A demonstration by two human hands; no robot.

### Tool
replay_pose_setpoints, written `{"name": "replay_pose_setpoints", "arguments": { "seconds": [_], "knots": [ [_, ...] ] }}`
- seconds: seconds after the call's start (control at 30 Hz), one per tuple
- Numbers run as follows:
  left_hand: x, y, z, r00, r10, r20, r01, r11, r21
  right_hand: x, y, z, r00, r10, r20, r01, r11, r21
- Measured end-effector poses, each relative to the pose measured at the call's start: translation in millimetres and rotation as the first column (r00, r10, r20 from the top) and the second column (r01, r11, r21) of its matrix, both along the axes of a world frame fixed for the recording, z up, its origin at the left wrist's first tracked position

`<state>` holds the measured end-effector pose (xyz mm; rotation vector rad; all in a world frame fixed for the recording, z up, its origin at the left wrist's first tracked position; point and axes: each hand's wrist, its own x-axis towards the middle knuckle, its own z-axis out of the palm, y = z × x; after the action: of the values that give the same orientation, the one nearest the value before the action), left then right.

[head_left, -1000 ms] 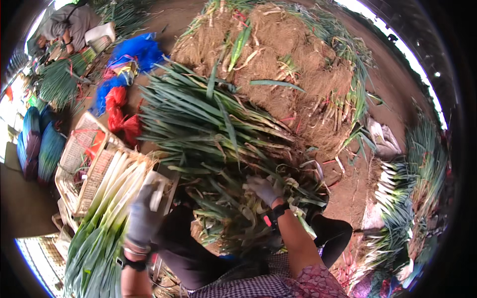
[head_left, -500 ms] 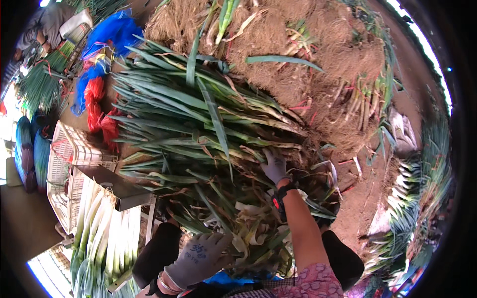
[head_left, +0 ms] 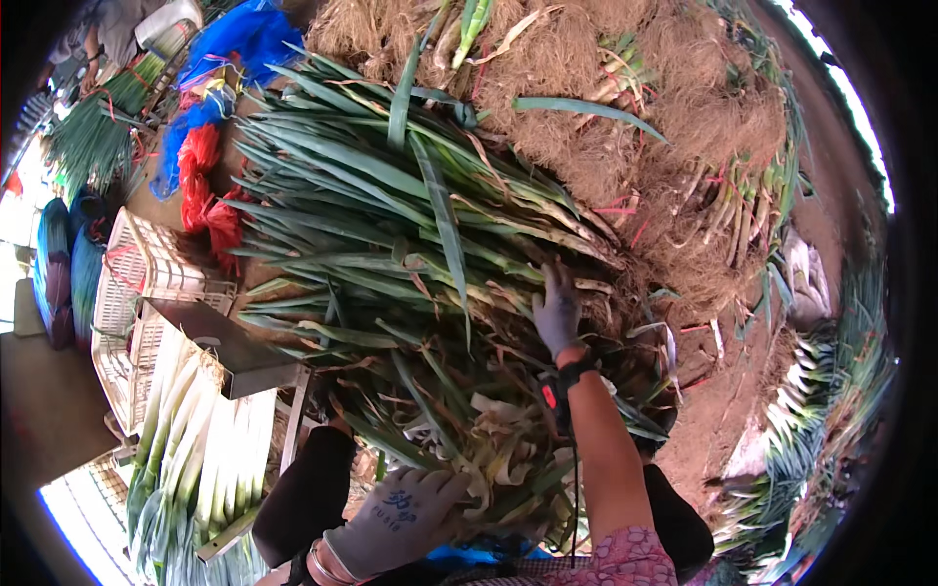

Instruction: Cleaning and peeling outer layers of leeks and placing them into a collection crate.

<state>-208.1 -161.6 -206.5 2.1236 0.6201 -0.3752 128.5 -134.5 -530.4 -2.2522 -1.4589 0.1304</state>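
My right hand (head_left: 559, 314), in a grey glove, reaches into the root end of a large heap of green onions (head_left: 371, 205). Its fingers stretch forward over the pale stalks, thumb apart, with no stalk plainly gripped. Close to my body, my left hand (head_left: 401, 518) wears a grey glove too. Its fingers are curled together beside a pile of stripped, withered leaves (head_left: 498, 439); whatever lies under them is hidden. The onions' leaves point left and their stalks point right.
A metal stand (head_left: 225, 347) and white plastic crate (head_left: 147, 293) stand left, above cleaned white-stalked onions (head_left: 191, 430). Blue netting (head_left: 234, 44) and red netting (head_left: 198, 166) lie beyond. Rooty onion bundles (head_left: 684, 117) fill the far right. Another person (head_left: 103, 39) sits far left.
My right hand has shifted slightly forward and right along the stalks. The left hand has barely moved, while the whole view has shifted a little.
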Motion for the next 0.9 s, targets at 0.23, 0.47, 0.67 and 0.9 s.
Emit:
{"name": "replay_pose_setpoints", "arguments": {
  "seconds": [0.23, 0.47, 0.67, 0.9],
  "knots": [
    [-9.2, 4.3, -9.4, 0.999, 0.022, -0.044, -0.017, 0.995, 0.096, -0.2, -24.3, 26.0, 0.950, 0.043, -0.310, -0.146, 0.937, -0.317],
    [-6.5, 6.0, -31.8, 0.656, 0.749, 0.090, -0.714, 0.654, -0.250, -151.5, -137.0, 198.1, 0.749, 0.160, -0.643, -0.223, 0.975, -0.017],
    [-15.4, 11.0, -18.0, 0.099, 0.993, 0.069, -0.556, 0.112, -0.824, -199.3, -185.7, 291.0, 0.794, 0.357, -0.493, -0.293, 0.934, 0.204],
    [-16.5, 0.1, 18.0, 0.199, 0.897, 0.395, -0.139, 0.425, -0.894, -243.7, -138.7, 346.7, 0.623, 0.264, -0.737, -0.090, 0.959, 0.268]
  ]
}}
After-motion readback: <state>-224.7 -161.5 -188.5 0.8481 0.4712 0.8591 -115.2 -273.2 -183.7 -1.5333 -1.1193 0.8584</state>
